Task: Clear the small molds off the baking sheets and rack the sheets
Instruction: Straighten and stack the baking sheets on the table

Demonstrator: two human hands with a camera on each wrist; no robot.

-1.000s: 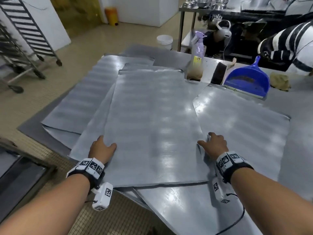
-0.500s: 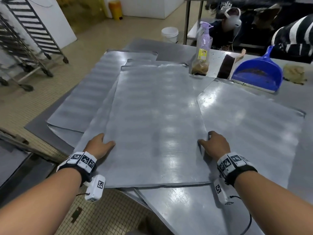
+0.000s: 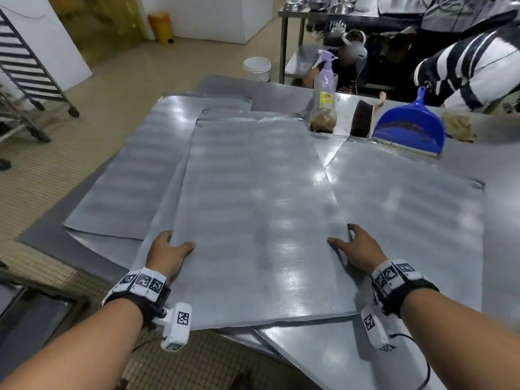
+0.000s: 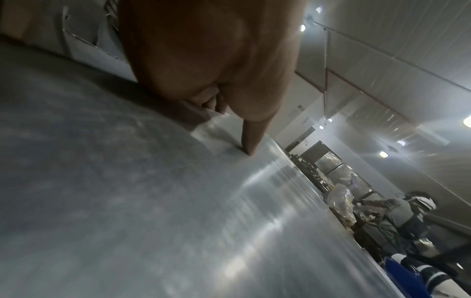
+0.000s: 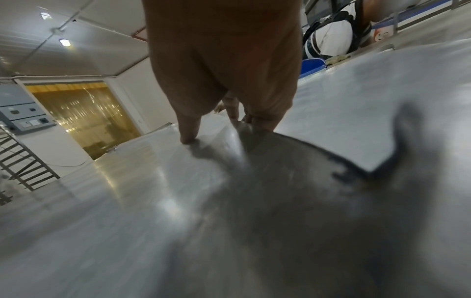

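A flat grey baking sheet [image 3: 253, 215] lies on top of several overlapping sheets on the steel table. My left hand [image 3: 168, 249] grips its left edge near the front, thumb on top and fingers curled under. My right hand [image 3: 357, 246] grips the right edge the same way. The left wrist view shows my left hand [image 4: 229, 113] with the thumb pressing on the sheet [image 4: 153, 201]. In the right wrist view my right hand [image 5: 224, 113] pinches the sheet's [image 5: 127, 201] edge. No small molds show on any sheet.
More sheets lie to the left [image 3: 135, 175], right [image 3: 408, 209] and front [image 3: 323, 358]. A spray bottle [image 3: 325, 99], a brush [image 3: 363, 119] and a blue dustpan [image 3: 410, 128] stand behind. A wheeled rack [image 3: 25, 66] is far left; a person in stripes [image 3: 472, 68] is at the back right.
Both hands keep the same hold on the top sheet's edges. The sheet's near edge has come slightly toward me and my head view has shifted.
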